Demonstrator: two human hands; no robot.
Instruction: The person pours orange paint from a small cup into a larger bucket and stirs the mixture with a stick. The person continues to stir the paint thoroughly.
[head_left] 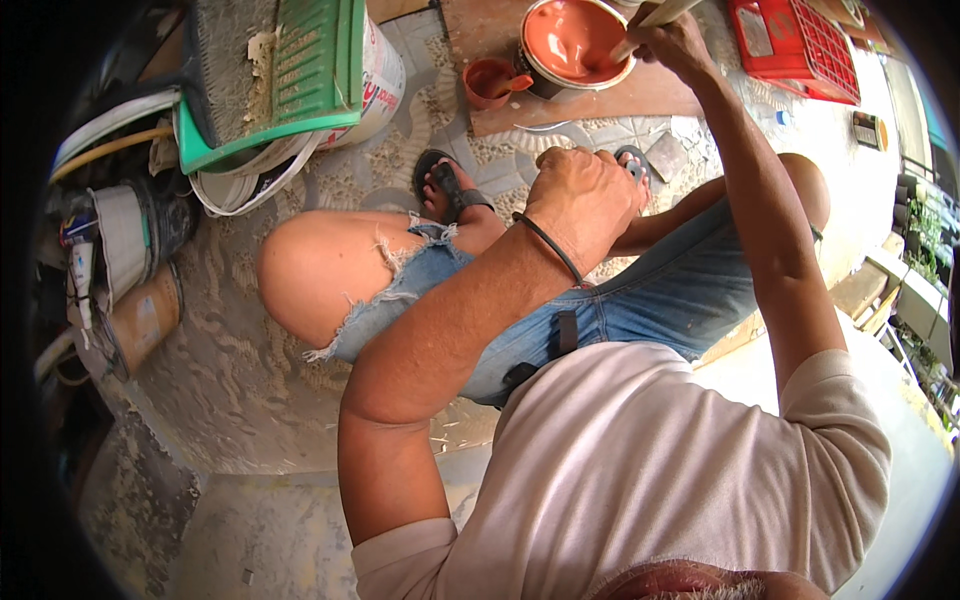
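My right hand, at the top, grips a pale stick that slants down into a bucket of orange paint. The paint surface is smooth, with folds and dips near the stick. My left hand is closed into a loose fist in front of my lap, apart from the bucket. Its fingers curl under, so whatever they may hold is hidden. A black band circles that wrist. Left of the bucket stands a small red-brown cup with an orange-coated handle or tool lying across its rim.
The bucket and cup stand on a brown board over patterned stone floor. At left, a green tray sits on a white bucket, beside other containers. A red crate is at upper right, near a small can. My sandalled feet flank my left hand.
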